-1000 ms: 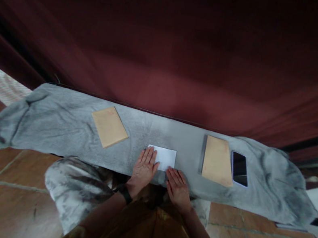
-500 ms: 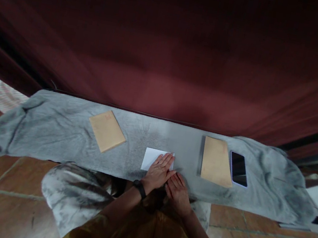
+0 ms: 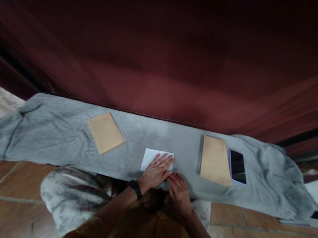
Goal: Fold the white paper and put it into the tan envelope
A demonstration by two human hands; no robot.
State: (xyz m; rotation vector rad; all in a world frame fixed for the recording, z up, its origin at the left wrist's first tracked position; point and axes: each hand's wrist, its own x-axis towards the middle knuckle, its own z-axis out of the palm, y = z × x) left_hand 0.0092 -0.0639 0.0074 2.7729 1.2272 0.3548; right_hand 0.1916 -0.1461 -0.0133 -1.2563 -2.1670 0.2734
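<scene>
A white sheet of paper (image 3: 149,158), folded or small, lies on the grey cloth in front of me. My left hand (image 3: 156,170), with a black band on its wrist, rests flat on the paper's right part, fingers spread and pointing away from me. Just right of it, my right hand (image 3: 179,190) lies at the cloth's near edge, its fingers stretched out together. Its fingertips meet the left thumb near the paper's lower right corner. Nothing shows in either hand.
The grey cloth (image 3: 58,134) covers a long narrow surface. A brown envelope (image 3: 106,133) lies to the left, and a stack of brown envelopes (image 3: 215,162) to the right. Beside the stack is a phone (image 3: 238,167). A dark red panel (image 3: 163,95) rises behind.
My left hand has slid slightly left and down over the paper. The right hand stays near the paper's lower right corner. The view has shifted a little.
</scene>
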